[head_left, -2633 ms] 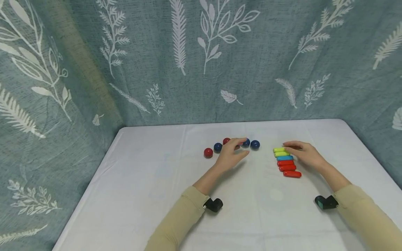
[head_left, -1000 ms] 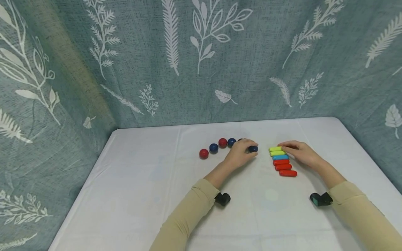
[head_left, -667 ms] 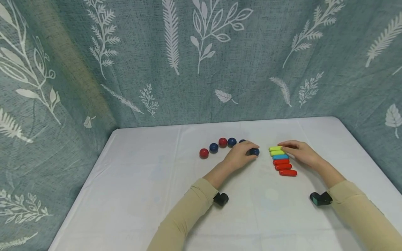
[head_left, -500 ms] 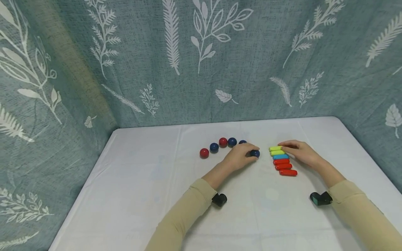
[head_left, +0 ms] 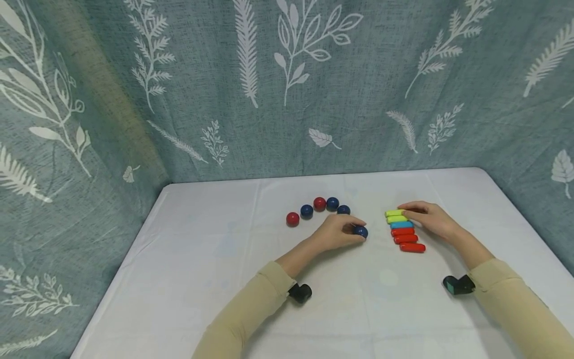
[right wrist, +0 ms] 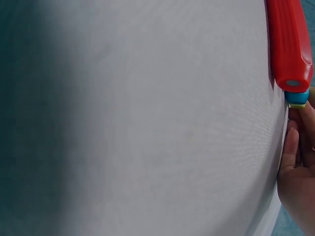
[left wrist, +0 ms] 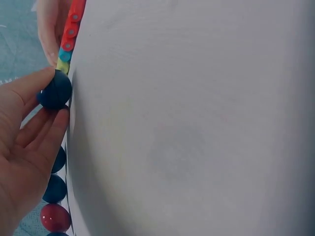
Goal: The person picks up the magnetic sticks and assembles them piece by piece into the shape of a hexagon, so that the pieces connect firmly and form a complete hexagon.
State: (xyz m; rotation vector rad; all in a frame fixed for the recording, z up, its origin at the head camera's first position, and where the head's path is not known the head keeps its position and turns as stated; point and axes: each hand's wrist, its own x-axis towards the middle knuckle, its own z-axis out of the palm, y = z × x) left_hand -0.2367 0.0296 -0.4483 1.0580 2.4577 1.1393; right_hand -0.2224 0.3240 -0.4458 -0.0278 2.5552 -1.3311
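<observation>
My left hand (head_left: 336, 232) pinches a shiny dark blue ball (head_left: 360, 232) between thumb and fingers, low over the white table. Behind that hand curves a row of balls, among them a red ball (head_left: 293, 219), a blue ball (head_left: 307, 211) and another red ball (head_left: 320, 204). On the right lies a column of short plastic rods with grey end discs, like magnetic building rods. From the far end it runs yellow-green rod (head_left: 393, 213), blue rod (head_left: 401, 225), then red rod (head_left: 412, 247). My right hand (head_left: 432, 218) pinches the farthest yellow-green rod by its right end.
A white cloth covers the table (head_left: 224, 259). Its back edge meets a grey-green leaf-patterned curtain (head_left: 202, 75). Black wrist cameras sit at both cuffs, including the right wrist camera (head_left: 458, 285).
My left hand has taken hold of the blue ball at the row's right end and drawn it toward me. My right hand stays at the yellow-green rod.
</observation>
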